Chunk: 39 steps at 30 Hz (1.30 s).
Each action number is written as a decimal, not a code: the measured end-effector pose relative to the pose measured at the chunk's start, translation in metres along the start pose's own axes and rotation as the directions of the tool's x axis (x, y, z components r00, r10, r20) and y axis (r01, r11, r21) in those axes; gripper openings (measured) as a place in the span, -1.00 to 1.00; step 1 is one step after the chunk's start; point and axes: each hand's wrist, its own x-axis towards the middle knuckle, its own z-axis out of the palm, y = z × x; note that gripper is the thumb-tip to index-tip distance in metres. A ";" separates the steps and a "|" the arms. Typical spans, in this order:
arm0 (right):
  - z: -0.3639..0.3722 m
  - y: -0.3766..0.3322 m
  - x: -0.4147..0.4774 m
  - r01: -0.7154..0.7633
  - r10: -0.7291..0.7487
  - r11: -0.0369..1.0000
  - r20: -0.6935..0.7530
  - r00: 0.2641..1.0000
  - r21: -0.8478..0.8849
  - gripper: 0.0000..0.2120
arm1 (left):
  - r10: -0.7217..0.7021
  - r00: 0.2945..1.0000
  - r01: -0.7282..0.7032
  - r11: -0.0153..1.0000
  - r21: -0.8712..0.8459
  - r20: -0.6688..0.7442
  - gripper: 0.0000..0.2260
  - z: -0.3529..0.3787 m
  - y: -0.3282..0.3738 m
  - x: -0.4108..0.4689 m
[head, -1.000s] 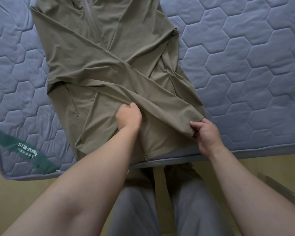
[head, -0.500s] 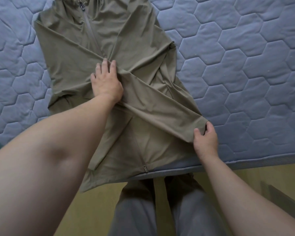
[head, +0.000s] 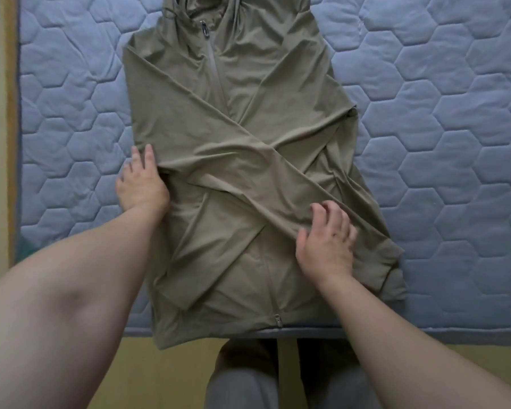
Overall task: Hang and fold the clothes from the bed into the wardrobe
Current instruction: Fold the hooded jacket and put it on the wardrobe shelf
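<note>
Olive jacket [head: 233,113] lies on the bed [head: 455,113], sleeves [head: 278,178] crossed. I see left hand [head: 142,184] flat at its edge, right hand [head: 326,240] resting on one, fingers loosely bent, gripping nothing; the overhanging hem [head: 219,329] could slip, undoing the fold

Jacket hood [head: 194,5] beyond top edge

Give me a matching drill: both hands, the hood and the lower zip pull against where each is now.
Things:
1 left hand
2 right hand
3 hood
4 lower zip pull

Places:
a on the crossed sleeve
b by the mattress's near edge
c at the jacket's side edge
d farthest from the person

Pairs: 1-c, 2-a, 3-d, 4-b.
</note>
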 end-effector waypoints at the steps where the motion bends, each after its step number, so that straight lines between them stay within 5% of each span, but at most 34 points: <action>1: 0.003 -0.010 0.004 0.077 -0.076 0.997 0.026 0.997 -0.027 -0.44 | 0.010 1.000 -0.010 1.000 -0.014 0.003 -0.37 0.001 -0.005 0.007; 7: 0.020 -0.062 0.035 0.299 -0.281 0.952 0.196 0.939 -0.065 -0.38 | 0.117 0.993 -0.117 0.993 -0.010 -0.019 -0.40 -0.001 -0.026 0.035; 13: 0.031 -0.091 0.058 0.363 -0.316 0.925 0.296 0.901 -0.117 -0.37 | 0.237 0.971 -0.235 0.970 0.055 -0.029 -0.44 0.012 -0.056 0.049; 17: 0.034 -0.098 0.065 0.384 -0.319 0.910 0.328 0.889 -0.156 -0.38 | 0.118 0.992 -0.121 0.990 0.068 0.049 -0.43 0.017 -0.067 0.055; 20: 0.034 -0.103 0.068 0.396 -0.342 0.905 0.289 0.894 -0.155 -0.42 | -0.092 0.981 0.110 0.989 -0.094 0.172 -0.44 0.010 -0.060 0.063; 22: 0.030 -0.108 0.073 0.391 -0.365 0.910 0.180 0.913 -0.140 -0.50 | -0.262 0.927 0.332 0.905 -0.266 0.267 -0.47 -0.004 -0.048 0.068; 24: 0.024 -0.113 0.086 0.368 -0.359 0.923 0.095 0.929 -0.111 -0.59 | -0.386 0.896 0.444 0.797 -0.410 0.221 -0.51 -0.021 -0.032 0.069; 26: 0.014 -0.122 0.104 0.341 -0.339 0.937 0.047 0.940 -0.076 -0.65 | -0.306 0.951 0.289 0.843 -0.453 0.038 -0.47 -0.038 -0.011 0.067; 28: 0.003 -0.133 0.128 0.330 -0.331 0.943 -0.007 0.944 -0.047 -0.69 | -0.040 0.995 -0.001 0.913 -0.409 -0.092 -0.40 -0.049 0.016 0.071; 31: -0.012 -0.153 0.175 0.260 -0.261 0.965 0.021 0.965 0.037 -0.67 | 0.274 0.962 -0.271 0.928 -0.256 -0.025 -0.23 -0.061 0.055 0.092; 35: -0.030 -0.184 0.250 0.179 -0.190 0.971 0.055 0.980 0.156 -0.63 | 0.352 0.935 -0.339 0.925 -0.175 0.048 0.00 -0.079 0.089 0.147; 39: -0.034 -0.210 0.315 0.154 -0.174 0.976 0.123 0.977 0.154 -0.58 | 0.290 0.918 -0.232 0.946 -0.227 0.271 0.20 -0.096 0.104 0.197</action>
